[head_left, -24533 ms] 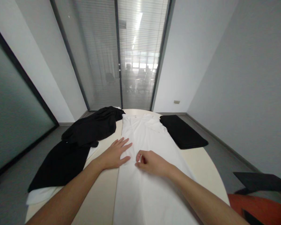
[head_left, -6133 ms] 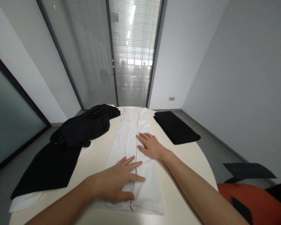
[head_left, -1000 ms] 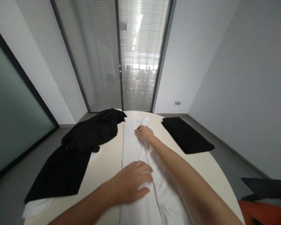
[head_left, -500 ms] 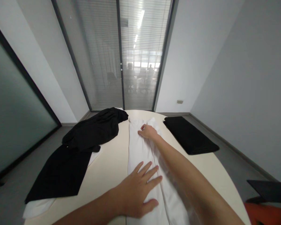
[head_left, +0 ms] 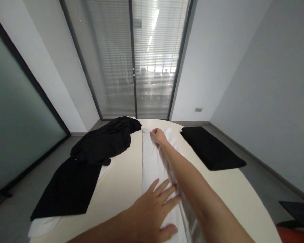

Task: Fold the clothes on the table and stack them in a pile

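Observation:
A long white garment (head_left: pixel 152 162) lies lengthwise down the middle of the table, folded narrow; its exact kind is not clear. My left hand (head_left: pixel 158 209) rests flat on its near part, fingers spread. At the far end my right hand (head_left: pixel 158 135) has its fingers curled in a pinch on the white cloth near the top edge. The right forearm crosses over the garment's right side and hides part of it.
On the left of the pale round table (head_left: pixel 121 189), black garments (head_left: pixel 103 140) are heaped over white cloth (head_left: pixel 44 225). A folded black garment (head_left: pixel 212 148) lies on the right. Beyond stands a glass partition with blinds (head_left: pixel 154 91); a dark and orange object (head_left: pixel 299 216) shows at lower right.
My right hand has moved slightly farther toward the garment's far edge, its fingers curling closer. The left hand stays spread on the cloth. The whole view has shifted a little.

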Action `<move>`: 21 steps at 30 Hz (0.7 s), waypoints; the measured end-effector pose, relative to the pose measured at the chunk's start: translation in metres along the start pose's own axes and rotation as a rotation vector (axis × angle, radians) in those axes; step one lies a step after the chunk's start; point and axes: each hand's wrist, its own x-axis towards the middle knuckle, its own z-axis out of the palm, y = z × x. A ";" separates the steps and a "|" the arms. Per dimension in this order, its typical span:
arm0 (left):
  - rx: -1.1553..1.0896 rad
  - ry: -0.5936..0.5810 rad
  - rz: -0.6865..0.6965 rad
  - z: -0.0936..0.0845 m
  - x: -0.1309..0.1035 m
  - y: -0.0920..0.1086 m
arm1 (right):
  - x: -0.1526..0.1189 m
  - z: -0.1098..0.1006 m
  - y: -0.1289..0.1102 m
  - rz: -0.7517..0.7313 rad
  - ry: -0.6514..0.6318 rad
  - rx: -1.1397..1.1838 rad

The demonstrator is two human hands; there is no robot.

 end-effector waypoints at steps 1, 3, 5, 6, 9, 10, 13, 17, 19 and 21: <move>-0.002 -0.002 0.002 0.000 0.000 0.000 | 0.000 -0.001 0.004 -0.002 0.017 0.002; -0.002 -0.005 0.005 0.001 0.000 0.000 | -0.001 -0.004 0.012 -0.010 0.040 -0.009; 0.001 -0.004 0.005 0.002 0.000 0.000 | -0.003 -0.006 0.018 -0.042 0.039 -0.028; 0.002 -0.003 0.004 0.002 0.000 0.000 | -0.004 -0.006 0.020 -0.068 0.033 -0.036; 0.000 -0.002 0.007 0.002 0.000 0.001 | -0.004 -0.005 0.021 -0.156 0.012 -0.051; -0.002 -0.003 0.009 0.002 0.000 0.000 | -0.003 -0.004 0.021 -0.189 0.003 -0.051; -0.005 -0.006 0.016 0.002 0.000 0.000 | 0.000 -0.002 0.017 -0.283 -0.020 -0.046; 0.009 0.006 0.050 0.004 0.000 -0.001 | -0.003 -0.007 0.011 -0.319 0.026 -0.049; 0.022 0.038 0.066 0.006 0.000 -0.003 | -0.010 -0.016 0.009 -0.284 0.049 -0.074; 0.032 0.076 0.091 0.007 0.000 -0.006 | -0.019 -0.028 0.009 -0.204 0.019 -0.119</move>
